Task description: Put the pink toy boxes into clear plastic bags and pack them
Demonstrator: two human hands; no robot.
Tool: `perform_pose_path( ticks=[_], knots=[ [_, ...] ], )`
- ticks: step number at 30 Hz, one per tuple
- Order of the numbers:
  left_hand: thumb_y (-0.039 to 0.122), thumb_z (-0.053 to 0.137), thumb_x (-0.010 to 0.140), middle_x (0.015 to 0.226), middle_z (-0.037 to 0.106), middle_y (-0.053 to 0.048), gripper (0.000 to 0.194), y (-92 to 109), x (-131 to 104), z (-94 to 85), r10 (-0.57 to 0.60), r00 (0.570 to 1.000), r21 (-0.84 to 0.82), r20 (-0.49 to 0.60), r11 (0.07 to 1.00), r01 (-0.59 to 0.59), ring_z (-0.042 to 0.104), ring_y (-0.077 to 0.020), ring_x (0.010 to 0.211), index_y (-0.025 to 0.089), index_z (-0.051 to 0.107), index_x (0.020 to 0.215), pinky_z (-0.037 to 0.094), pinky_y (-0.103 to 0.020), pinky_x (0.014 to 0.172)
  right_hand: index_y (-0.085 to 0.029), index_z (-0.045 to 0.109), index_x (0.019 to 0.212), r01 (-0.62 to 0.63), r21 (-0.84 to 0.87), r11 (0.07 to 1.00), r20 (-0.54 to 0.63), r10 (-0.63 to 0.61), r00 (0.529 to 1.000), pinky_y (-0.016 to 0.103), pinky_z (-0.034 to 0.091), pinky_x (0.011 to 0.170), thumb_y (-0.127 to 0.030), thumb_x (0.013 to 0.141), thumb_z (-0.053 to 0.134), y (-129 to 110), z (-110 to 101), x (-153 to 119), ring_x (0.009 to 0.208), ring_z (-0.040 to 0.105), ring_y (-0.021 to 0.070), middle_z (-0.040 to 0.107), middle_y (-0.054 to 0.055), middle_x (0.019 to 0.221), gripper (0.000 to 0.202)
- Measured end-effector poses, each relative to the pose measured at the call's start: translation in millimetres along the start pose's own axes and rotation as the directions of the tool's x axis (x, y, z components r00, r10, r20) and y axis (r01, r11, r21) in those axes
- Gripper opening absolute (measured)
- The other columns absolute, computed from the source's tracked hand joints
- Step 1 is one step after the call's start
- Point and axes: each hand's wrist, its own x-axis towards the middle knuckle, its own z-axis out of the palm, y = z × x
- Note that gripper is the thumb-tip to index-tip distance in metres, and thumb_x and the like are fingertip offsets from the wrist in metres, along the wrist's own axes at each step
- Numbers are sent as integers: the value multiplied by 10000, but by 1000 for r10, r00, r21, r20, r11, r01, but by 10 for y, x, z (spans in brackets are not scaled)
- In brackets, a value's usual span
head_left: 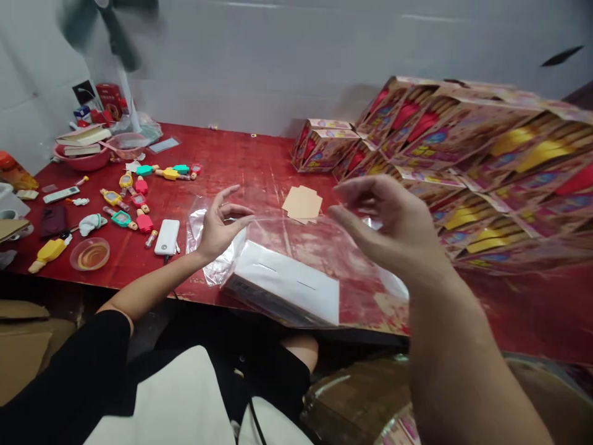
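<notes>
A white box (pixel 290 281) with two slits in its upper face lies at the table's front edge, between and below my hands. Clear plastic bag film (pixel 222 262) spreads around it, and a faint edge of it rises near my left fingertips. My left hand (pixel 217 227) has its thumb and a finger nearly together at that film, with the index finger raised. Over the table to the right, my right hand (pixel 386 219) is blurred, its thumb and curved fingers apart. Beyond the box lie tan card pieces (pixel 302 204).
Printed boxes (pixel 467 136) are stacked at the right. Several toy watches (pixel 139 198) lie at the left, near a white power bank (pixel 167 237) and a clear bowl (pixel 90 254). A fan (pixel 115 37) stands at the back left. Brown cartons sit below the table.
</notes>
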Motion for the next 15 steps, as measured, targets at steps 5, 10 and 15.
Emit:
perform_pose_path(
  ticks=[5, 10, 15],
  knots=[
    [280, 885, 717, 882, 763, -25, 680, -8, 26, 39, -41, 999, -92, 8, 995, 42, 725, -138, 792, 199, 562, 1310, 577, -240, 730, -214, 615, 1284, 178, -78, 981, 159, -164, 974, 363, 565, 812, -394, 922, 659, -199, 344, 220, 882, 688, 207, 728, 65, 1004, 407],
    [379, 840, 780, 888, 777, -28, 757, -113, 5, 1, -85, 996, -142, 17, 986, 87, 723, -142, 744, 199, 500, 1431, 599, -254, 674, -255, 692, 1049, 336, -286, 897, -118, -381, 917, 421, 537, 856, -285, 958, 595, -258, 589, 163, 928, 684, 239, 742, 87, 1016, 136],
    [423, 814, 809, 877, 787, -32, 887, -119, 91, -70, -40, 992, -138, 122, 989, 57, 718, -134, 694, 236, 387, 1564, 578, -227, 642, -234, 702, 1159, 514, -238, 824, 56, -517, 854, 381, 576, 843, -169, 977, 525, -225, 793, 150, 937, 729, 215, 784, 69, 1046, 262]
  ],
)
